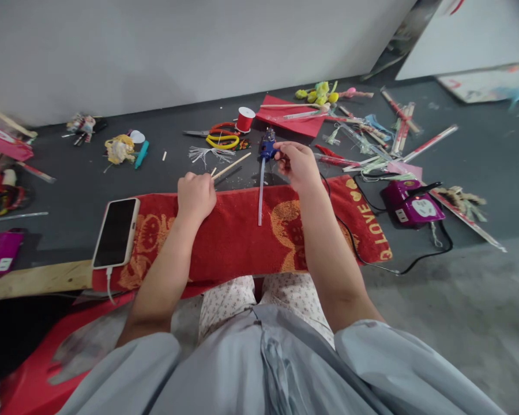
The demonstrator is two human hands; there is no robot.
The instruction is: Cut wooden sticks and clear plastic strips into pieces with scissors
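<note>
My left hand (195,195) rests closed on the top edge of a red towel (237,236), with a thin wooden stick (232,165) poking out from its fingers. My right hand (297,164) is curled around the handle of a blue glue gun (267,145), whose clear glue stick (261,193) trails back across the towel. A black cord (363,242) runs from under my right wrist toward the right.
A phone (116,231) on a charging cable lies on the towel's left end. Scissors, yellow-handled pliers (222,140), a red spool (244,119), a red sheet (292,118), pompoms and several wrapped sticks litter the dark floor. A purple box (412,203) sits to the right.
</note>
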